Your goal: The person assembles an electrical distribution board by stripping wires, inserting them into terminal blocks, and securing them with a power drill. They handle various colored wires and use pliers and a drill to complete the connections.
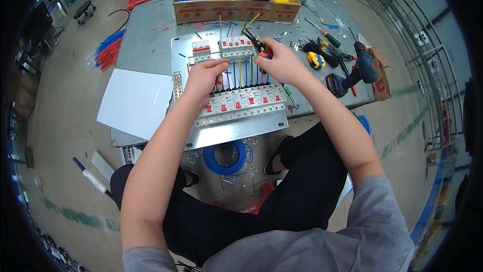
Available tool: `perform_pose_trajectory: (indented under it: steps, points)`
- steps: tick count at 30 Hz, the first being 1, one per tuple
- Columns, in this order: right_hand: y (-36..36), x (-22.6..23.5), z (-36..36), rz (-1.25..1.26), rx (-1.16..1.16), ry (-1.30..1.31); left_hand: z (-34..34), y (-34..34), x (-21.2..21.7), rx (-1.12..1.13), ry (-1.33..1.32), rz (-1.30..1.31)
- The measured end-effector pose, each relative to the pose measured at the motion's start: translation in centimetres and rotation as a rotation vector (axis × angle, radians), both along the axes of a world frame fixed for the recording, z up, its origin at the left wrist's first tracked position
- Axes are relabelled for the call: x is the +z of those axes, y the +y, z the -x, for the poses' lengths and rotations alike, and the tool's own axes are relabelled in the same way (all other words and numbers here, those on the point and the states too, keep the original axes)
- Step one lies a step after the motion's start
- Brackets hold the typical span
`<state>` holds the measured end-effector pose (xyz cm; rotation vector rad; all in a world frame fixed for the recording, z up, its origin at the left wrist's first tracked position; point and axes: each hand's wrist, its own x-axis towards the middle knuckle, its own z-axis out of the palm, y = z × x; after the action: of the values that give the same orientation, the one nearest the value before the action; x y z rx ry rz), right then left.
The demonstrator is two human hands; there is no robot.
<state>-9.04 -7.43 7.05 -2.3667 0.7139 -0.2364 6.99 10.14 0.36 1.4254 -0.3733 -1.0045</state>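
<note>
A metal mounting plate (241, 130) lies on the grey table with circuit breakers fixed to it. Along its near side runs a row of white breakers (245, 105) with red switches; a shorter breaker block (236, 45) and a small two-switch breaker (201, 50) sit behind. Yellow, blue and red wires (240, 74) run between the rows. My left hand (205, 78) is over the plate's left part, fingertips pinched just before the shorter block; what they hold is too small to make out. My right hand (283, 63) grips pliers (257, 45), their dark jaws beside that block's right end.
A divided cardboard box (191, 9) of blue, red, green and yellow sleeves stands at the back. On the right lie a cordless drill (354, 70), tape measure (316, 60) and screwdriver (329, 38). White paper (135, 102) is at left; a blue wire coil (225, 158) lies below.
</note>
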Motion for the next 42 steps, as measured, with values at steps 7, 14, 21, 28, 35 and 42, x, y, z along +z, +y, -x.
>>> perform_pose_trajectory:
  steps: [7, 14, 21, 28, 35, 42]
  points:
    - [-0.1, 1.2, 0.7, -0.017, -0.029, 0.317, 0.4, 0.8, -0.2, 0.258, -0.178, 0.032]
    - [0.3, 0.9, 2.3, -0.06, 0.047, 0.18, 1.3, 0.5, 0.2, -0.001, -0.417, -0.225]
    - [3.6, -0.4, 1.9, 0.42, 0.147, 0.248, -1.0, 0.9, -0.4, -0.057, -0.046, -0.119]
    - [4.3, -1.2, 0.3, 0.464, 0.176, 0.313, -2.7, 1.4, -1.1, -0.12, 0.132, -0.068]
    - [4.4, -2.6, 0.0, 0.566, 0.189, 0.177, -3.2, 1.4, -1.0, -0.181, 0.173, -0.079]
    - [4.6, -2.7, -0.4, 0.573, 0.189, 0.252, -3.3, 1.4, -1.1, -0.182, 0.186, -0.085]
